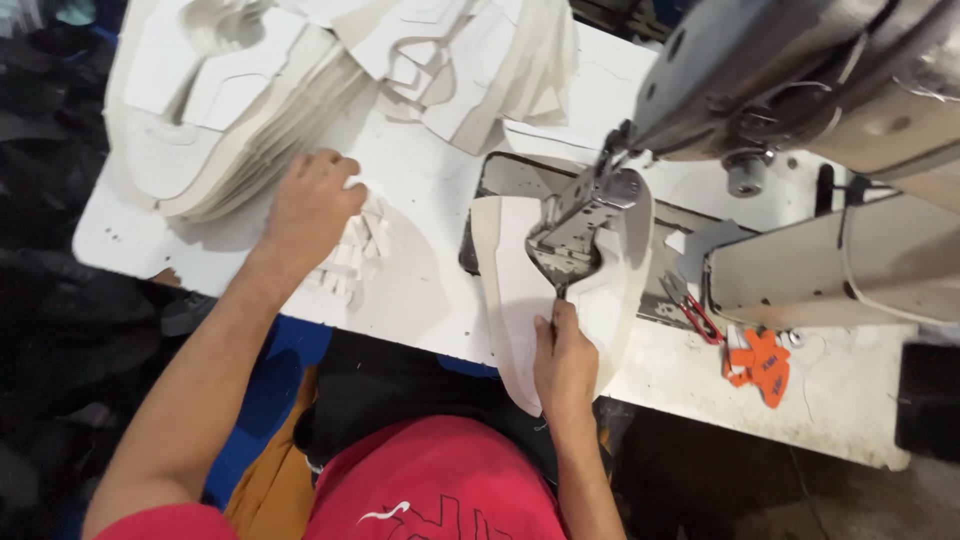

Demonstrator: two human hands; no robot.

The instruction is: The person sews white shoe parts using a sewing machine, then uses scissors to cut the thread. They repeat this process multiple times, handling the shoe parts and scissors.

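My left hand reaches out over a small pile of little white strips on the white table, fingers curled on them. My right hand pins a large white cut piece flat on the table, just in front of the sewing machine's presser foot. The piece runs under the foot and curves up around its far side.
A grey sewing machine head looms at top right. Stacks of white cut shapes fill the table's far left and middle. Red-handled snips and orange tags lie at the right. Dark fabric heaps sit left of the table.
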